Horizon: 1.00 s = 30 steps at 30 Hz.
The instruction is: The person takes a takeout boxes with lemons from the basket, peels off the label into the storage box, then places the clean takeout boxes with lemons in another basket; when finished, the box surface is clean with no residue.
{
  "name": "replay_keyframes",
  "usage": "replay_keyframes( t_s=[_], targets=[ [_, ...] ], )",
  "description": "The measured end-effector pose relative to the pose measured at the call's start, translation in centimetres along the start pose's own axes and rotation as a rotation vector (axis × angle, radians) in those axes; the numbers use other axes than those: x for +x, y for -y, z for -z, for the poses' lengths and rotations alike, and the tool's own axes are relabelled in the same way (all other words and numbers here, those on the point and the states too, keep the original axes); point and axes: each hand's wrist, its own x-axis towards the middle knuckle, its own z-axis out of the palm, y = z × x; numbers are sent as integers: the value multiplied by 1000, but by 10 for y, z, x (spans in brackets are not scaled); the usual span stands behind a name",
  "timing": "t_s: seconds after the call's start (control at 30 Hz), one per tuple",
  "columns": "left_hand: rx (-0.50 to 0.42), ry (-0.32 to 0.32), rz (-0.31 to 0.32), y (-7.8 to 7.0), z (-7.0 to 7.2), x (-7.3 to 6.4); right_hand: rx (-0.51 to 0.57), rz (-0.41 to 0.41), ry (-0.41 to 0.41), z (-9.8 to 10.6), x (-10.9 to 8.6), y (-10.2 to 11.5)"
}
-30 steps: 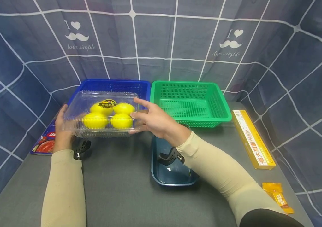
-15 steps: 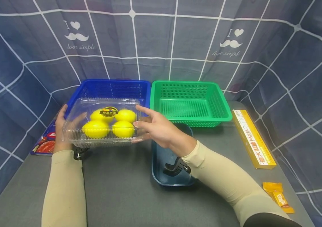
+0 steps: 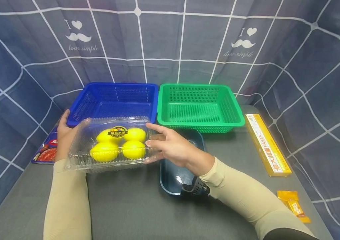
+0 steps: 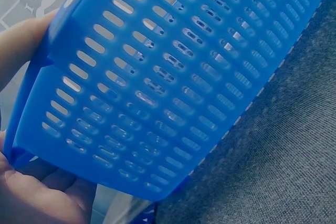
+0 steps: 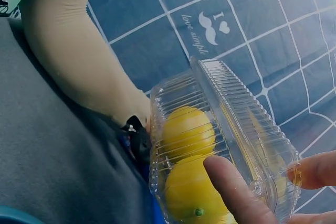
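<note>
A clear plastic clamshell box of lemons hangs in front of the blue basket. My right hand holds it by its right side, thumb on the near side and fingers at the far side, as the right wrist view shows with the lemons inside. My left hand grips the front left corner of the blue basket. In the left wrist view the slotted basket wall fills the middle, with part of the left hand below the rim.
A green basket stands to the right of the blue one. In front lies a dark blue tray. A pasta box and an orange packet lie at right, a red-and-blue packet at left behind the left hand.
My right hand has brought the lemon box towards me and slightly right, away from over the blue basket, whose inside now shows. The left hand stays at the basket's corner.
</note>
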Motion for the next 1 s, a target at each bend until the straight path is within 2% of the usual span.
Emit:
replay_keyframes(
  t_s=[0.17,0.37,0.53,0.77,1.0],
  targets=[
    [-2,-33,-56,-2,-6,-1,-19,0,-8,5,-3,-8],
    [-159,-55,-25,-2,-10,0,-70,-16,-34,8,-7,-16],
    [-149,-64,-45,3,-9,6,-140,-26,-52,8,-8,-21],
    [-233,-49,-38,8,-8,11,-100,-42,-37,6,-9,-28],
    [-186,-51,-46,8,-8,11,-52,-36,-44,3,-8,-38]
  ],
)
